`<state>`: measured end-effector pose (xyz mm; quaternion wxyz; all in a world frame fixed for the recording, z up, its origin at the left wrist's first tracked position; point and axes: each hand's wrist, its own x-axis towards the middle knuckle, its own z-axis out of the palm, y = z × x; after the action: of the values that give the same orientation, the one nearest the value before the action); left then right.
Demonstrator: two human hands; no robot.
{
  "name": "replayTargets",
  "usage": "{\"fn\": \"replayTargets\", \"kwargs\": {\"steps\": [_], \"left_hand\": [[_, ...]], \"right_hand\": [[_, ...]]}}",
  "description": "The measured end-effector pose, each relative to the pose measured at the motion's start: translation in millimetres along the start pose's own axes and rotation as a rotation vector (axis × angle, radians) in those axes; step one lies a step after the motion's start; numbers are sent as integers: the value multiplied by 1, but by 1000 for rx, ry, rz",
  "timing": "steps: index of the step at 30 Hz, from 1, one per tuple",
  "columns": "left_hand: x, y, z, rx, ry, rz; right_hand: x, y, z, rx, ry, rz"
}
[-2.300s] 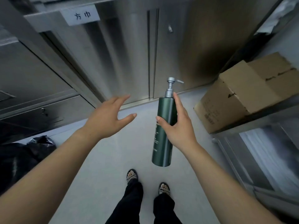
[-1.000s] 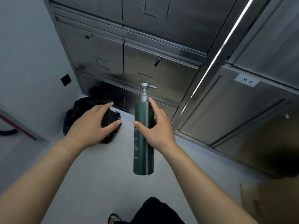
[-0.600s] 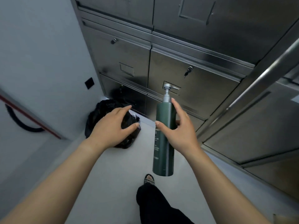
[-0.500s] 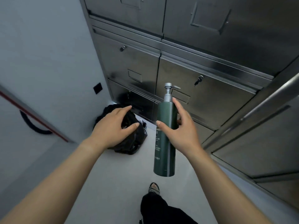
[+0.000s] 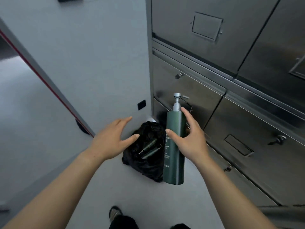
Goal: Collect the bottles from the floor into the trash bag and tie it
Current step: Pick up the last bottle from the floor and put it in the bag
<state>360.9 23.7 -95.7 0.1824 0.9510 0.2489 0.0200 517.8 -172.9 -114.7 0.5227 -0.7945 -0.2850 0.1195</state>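
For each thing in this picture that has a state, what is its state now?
green pump bottle: upright, off the floor, gripped by right hand
left hand: open, holds nothing
black trash bag: on the floor, mouth open, untied
bottles in bag: lying inside
steel drawers: closed

Bottle (image 5: 174,146), centre: dark green, silver-grey pump, pale lettering. Bag (image 5: 145,156), centre: glossy black. Cabinets (image 5: 231,90), right: brushed steel grey. Wall (image 5: 82,55), upper left: light grey. Floor (image 5: 148,195): pale grey.
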Motion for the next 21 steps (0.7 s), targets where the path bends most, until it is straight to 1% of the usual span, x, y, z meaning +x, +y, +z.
{"fn": "replayTargets", "kwargs": {"steps": [3, 5, 8, 11, 13, 17, 21], "left_hand": [[34, -24, -4, -19, -7, 40], [64, -39, -5, -25, -24, 92], [113, -64, -9, -40, -56, 185], [161, -90, -18, -25, -131, 277], [186, -105, -25, -21, -179, 330], [225, -119, -28, -13, -241, 422], [238, -125, -6, -34, -270, 458]], "right_hand": [[30, -1, 21, -36, -8, 24], [49, 1, 35, -59, 26, 44], [76, 4, 60, -70, 130, 96], [93, 4, 86, -71, 251, 187], [98, 4, 102, -75, 301, 232], [104, 11, 122, -88, 355, 302], [106, 33, 129, -93, 385, 348]]}}
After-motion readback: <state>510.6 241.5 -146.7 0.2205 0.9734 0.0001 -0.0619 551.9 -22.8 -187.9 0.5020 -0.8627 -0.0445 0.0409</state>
